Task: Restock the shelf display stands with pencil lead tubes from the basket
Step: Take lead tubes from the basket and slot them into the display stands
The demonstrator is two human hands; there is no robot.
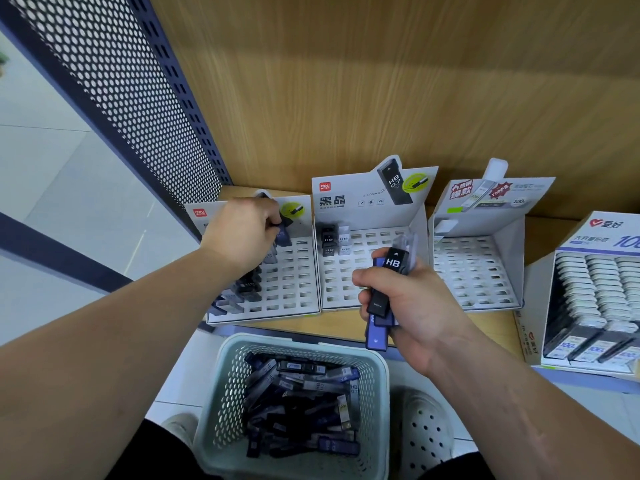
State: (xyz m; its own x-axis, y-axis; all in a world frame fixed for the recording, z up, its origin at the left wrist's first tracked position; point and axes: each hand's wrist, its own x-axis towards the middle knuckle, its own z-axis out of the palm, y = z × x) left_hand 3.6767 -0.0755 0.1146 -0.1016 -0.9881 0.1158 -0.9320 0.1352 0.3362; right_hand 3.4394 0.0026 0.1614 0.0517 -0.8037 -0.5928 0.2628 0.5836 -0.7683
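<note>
Pencil lead tubes, flat dark blue and black plastic ones, lay piled loose in a pale green perforated plastic basket on the floor, just below the shelf edge.

Head view:
- Left hand was over the left white cardboard display stand, fingers curled, pinching one dark blue tube at the stand's back rows. Whether the tube was seated in a slot could not be told.
- That stand had dark tubes filling its left columns; its right columns showed bare slots.
- Right hand was closed around a bundle of tubes, held upright in front of the middle white display stand. A black tube marked HB was on top, with blue ones under it and a clear one behind.
- The middle stand held a few black and white tubes in its back left corner.
- The third white stand, to the right, showed rows of bare slots.
- A white box of white-capped tubes stood at the far right.
- All stands sat on a light wooden shelf against a wooden back panel, with a perforated metal side panel on the left.
- A white perforated clog was just right of the basket.
</note>
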